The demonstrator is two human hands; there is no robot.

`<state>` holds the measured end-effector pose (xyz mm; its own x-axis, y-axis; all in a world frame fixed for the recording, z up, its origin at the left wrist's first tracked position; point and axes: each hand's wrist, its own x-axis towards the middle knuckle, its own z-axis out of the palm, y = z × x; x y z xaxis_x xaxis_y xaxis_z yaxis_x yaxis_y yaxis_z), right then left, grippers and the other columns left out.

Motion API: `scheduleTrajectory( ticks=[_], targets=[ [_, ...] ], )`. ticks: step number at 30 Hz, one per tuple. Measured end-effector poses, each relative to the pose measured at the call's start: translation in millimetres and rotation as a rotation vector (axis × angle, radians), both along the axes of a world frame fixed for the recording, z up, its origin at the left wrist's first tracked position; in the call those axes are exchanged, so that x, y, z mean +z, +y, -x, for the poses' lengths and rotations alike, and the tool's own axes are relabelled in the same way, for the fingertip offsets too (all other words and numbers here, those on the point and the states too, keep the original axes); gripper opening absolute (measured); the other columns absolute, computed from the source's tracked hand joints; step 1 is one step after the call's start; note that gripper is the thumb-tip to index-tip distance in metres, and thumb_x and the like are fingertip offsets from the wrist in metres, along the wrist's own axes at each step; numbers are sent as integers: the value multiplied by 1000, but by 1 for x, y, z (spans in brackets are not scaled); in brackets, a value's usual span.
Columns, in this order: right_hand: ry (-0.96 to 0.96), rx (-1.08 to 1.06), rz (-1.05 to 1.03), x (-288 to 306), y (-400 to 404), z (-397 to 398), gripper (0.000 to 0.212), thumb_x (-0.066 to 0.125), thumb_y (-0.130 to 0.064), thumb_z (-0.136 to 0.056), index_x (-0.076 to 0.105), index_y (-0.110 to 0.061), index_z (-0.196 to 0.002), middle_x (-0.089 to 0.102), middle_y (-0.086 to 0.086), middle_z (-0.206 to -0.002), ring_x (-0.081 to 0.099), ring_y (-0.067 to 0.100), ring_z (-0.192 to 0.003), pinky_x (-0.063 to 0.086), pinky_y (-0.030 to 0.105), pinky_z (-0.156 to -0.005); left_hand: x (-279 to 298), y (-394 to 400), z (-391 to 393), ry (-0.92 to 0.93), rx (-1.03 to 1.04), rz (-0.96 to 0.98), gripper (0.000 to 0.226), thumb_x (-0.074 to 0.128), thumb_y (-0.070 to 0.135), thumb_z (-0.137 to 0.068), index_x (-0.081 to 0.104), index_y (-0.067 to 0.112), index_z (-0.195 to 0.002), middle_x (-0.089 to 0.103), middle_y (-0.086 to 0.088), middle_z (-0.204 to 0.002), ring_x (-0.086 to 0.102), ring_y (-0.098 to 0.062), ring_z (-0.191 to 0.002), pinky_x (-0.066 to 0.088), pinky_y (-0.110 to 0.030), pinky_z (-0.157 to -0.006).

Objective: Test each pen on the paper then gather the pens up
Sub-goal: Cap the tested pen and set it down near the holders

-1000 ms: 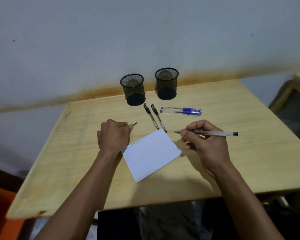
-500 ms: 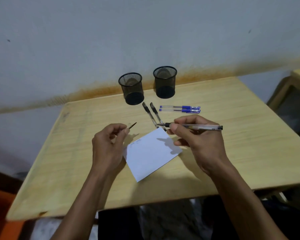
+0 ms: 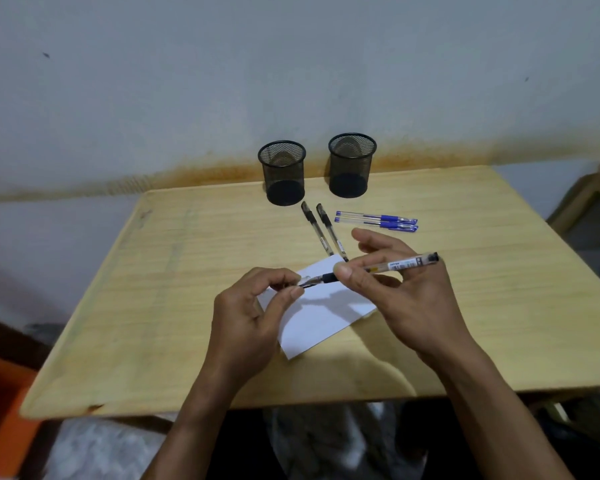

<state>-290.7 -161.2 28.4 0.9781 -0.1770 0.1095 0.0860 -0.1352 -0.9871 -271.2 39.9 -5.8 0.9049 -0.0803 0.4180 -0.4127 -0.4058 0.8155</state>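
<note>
Both hands meet above the paper (image 3: 321, 315). The right hand (image 3: 400, 292) pinches a clear pen (image 3: 390, 266); the left hand (image 3: 253, 315) pinches its cap (image 3: 305, 282) at the tip, apparently recapping. Beyond the paper, two black pens (image 3: 321, 230) and two blue pens (image 3: 378, 221) lie ungathered before two mesh cups (image 3: 281, 173). Pale wooden table (image 3: 153, 289), stained grey wall (image 3: 187, 81) behind.

Standing against a pale grey wall (image 3: 291, 64), streaked orange-brown along its base: a light wooden table (image 3: 174, 306). Showing at far right, part of another wooden piece (image 3: 582, 202). Peeking out at lower left, an orange surface (image 3: 0, 410). Lying dim, the light.
</note>
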Motion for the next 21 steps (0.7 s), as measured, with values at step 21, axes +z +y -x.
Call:
scheduleTrajectory(
  ticks=[21],
  targets=[
    [-175,-62,218,0,-21,-5,14,92,-18,-70,80,-24,-76,76,-9,-73,67,3,-67,47,14,-64,27,12,-20,53,-119,-109,10,72,13,-89,75,21,-94,74,9,-92,69,-14,-93,52,-27,-86]
  ],
)
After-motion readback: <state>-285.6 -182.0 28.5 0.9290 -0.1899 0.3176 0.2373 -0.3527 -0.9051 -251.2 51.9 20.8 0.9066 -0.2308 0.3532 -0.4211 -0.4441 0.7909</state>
